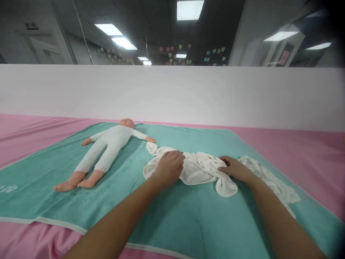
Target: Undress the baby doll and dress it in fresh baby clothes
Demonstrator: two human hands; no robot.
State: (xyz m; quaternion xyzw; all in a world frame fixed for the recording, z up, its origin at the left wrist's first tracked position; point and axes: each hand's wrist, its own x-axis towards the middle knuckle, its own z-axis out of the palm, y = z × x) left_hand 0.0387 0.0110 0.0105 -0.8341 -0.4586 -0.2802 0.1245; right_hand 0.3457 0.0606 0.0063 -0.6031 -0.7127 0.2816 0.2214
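Two bare forearms reach forward and down from the bottom of the view, across a wide teal plush towel (188,225) with a cream border, which lies spread over a pink fabric sheet (302,162). The person's left hand (169,167) rests open on a crumpled white printed cotton baby garment (201,169), its fingers together and gently curved on top of the cloth, with no clear pinch. The right hand (234,170) lies on the garment's right side, also open and nearly flat, with the fingers pointing inward across a fold.

The garment lies on the towel in front of the person, bunched through the middle, with a rounded, mitten-shaped end (226,187) hanging below the right hand and a looser length of fabric (269,176) trailing off to the right.

To the left, a flesh-toned baby doll (107,151) in a pale, close-fitting white bodysuit lies on its back on the towel, arms spread and bare feet toward the person. Its outstretched hand (151,140) is just beside the top edge of the garment, apart from the person's hands.

Beyond the towel rises a smooth white panel (172,93), and above it are pastel paper hearts (172,54) and rectangular ceiling lights (189,9)
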